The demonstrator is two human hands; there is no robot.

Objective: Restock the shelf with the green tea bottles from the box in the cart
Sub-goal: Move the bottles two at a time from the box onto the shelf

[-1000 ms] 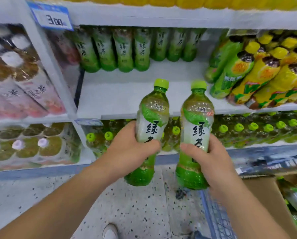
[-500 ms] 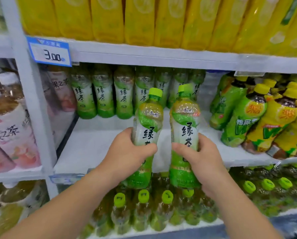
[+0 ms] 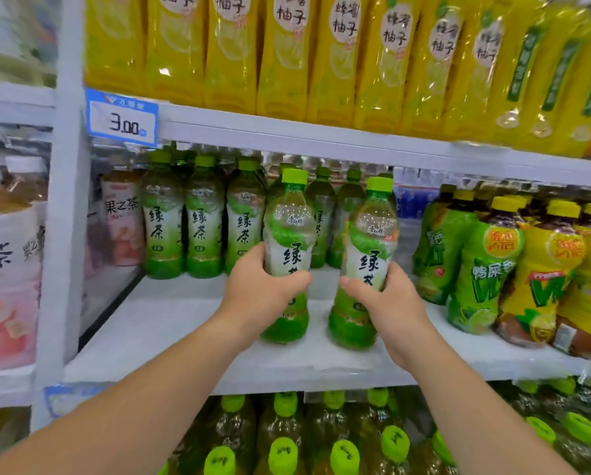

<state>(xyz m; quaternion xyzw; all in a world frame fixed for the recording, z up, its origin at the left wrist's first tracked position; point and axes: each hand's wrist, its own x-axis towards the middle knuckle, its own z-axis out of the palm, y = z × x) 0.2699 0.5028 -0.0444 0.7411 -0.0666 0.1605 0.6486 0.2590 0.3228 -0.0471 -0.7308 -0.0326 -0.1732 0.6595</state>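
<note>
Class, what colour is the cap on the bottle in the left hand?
Lime green cap, head view.

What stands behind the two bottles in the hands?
A back row of green tea bottles on the shelf. The held bottles, in the left hand and right hand, cover parts of several; farther back cannot be seen.

Lower labels of held bottles (image 3: 289,228) hidden behind left hand (image 3: 260,296), right hand (image 3: 390,306).
</note>
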